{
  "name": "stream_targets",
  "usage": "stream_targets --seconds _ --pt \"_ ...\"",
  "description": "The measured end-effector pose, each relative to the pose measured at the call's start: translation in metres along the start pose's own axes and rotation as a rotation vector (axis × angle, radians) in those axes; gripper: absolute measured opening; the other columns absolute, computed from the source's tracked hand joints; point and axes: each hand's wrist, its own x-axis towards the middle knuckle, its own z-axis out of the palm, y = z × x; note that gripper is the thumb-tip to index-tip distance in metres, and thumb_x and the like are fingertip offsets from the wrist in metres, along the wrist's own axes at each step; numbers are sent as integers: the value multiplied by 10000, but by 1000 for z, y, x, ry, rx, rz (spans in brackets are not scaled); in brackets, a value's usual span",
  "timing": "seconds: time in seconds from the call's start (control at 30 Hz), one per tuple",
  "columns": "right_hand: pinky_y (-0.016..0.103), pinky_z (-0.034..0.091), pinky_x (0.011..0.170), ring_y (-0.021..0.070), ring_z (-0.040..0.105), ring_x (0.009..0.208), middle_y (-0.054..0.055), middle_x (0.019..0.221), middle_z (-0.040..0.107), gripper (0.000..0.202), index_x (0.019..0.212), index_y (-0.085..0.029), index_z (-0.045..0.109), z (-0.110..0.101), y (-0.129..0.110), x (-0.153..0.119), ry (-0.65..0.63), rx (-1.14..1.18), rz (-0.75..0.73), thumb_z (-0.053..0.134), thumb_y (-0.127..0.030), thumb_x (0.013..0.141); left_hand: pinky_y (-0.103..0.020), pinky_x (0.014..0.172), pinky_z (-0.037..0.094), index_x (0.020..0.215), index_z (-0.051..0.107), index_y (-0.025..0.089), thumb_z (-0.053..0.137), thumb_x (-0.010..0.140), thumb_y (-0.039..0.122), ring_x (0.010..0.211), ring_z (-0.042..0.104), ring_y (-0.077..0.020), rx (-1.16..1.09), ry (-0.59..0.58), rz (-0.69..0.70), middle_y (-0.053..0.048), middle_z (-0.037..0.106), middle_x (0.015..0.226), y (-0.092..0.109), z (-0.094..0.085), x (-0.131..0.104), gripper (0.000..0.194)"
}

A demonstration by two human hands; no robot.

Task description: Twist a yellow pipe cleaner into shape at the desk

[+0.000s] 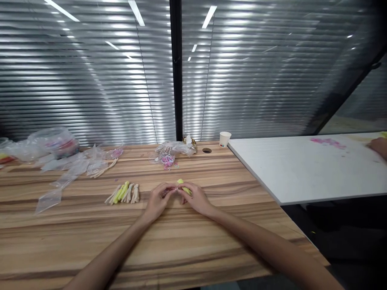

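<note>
My left hand (159, 200) and my right hand (196, 197) meet fingertip to fingertip just above the wooden table. Under the fingers of my right hand shows a yellow yarn piece (185, 189), one end poking out past the fingertips. Both hands are closed in a pinch. Whatever lies between the left fingertips is too small and covered to name. Left of my hands, a row of short yarn bundles (123, 193), yellow and cream, lies side by side on the table.
Farther back lie a clear bag (173, 149) with small pink and purple bits (167, 161), and a paper cup (225, 139). Clear plastic packaging (60, 145) and cream strands (104, 169) spread at left. Another person's hand (379, 147) is over the white table (302, 173).
</note>
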Motion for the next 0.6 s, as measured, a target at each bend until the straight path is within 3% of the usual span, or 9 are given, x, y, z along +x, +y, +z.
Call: stream_targets --seconds 0.1,0.3,0.6 --pt "237 465 548 133 583 565 27 772 647 208 886 -205 636 0 0 0 -12 47 35 490 -348 849 -280 713 490 874 648 184 539 815 265 781 605 -167 9 4 2 -48 671 837 0 0 0 148" --pt "230 457 523 107 566 496 21 815 634 201 880 -203 614 -1 -3 -1 -1 97 36 474 -344 849 -264 725 485 928 636 176 543 819 258 802 601 -155 -3 -34 15 -45 656 864 1 -1 -1 165" --pt "217 455 530 119 568 580 19 827 620 195 859 -210 600 -1 -4 -1 -8 102 27 462 -348 854 -284 731 502 951 631 174 546 818 284 806 600 -163 -34 -53 -25 -62 650 878 1 0 -1 192"
